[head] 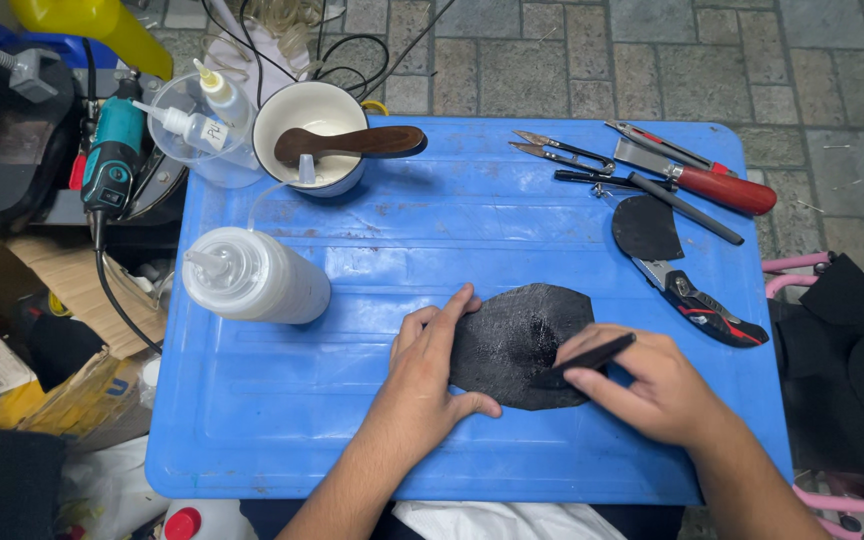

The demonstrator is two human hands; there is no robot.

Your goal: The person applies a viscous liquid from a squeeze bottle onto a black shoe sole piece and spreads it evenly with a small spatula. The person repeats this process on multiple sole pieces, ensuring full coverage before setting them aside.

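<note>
The left hand (430,372) lies flat, fingers spread, pressing the black piece (517,345) onto the blue tabletop (282,400). The right hand (652,385) pinches a thin black stick (592,357), rubbing its tip on the piece. Next comes a slow, steady stroke. The tip is hard to see, black on black.

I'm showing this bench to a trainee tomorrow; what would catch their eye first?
First the bright blue plastic tabletop, and near its front edge the flat black leather-like piece, pinned by the left hand while the right hand works a thin black stick tool over it. Next the big white squeeze bottle lying at left, and the red-handled tool at the far right.
</note>
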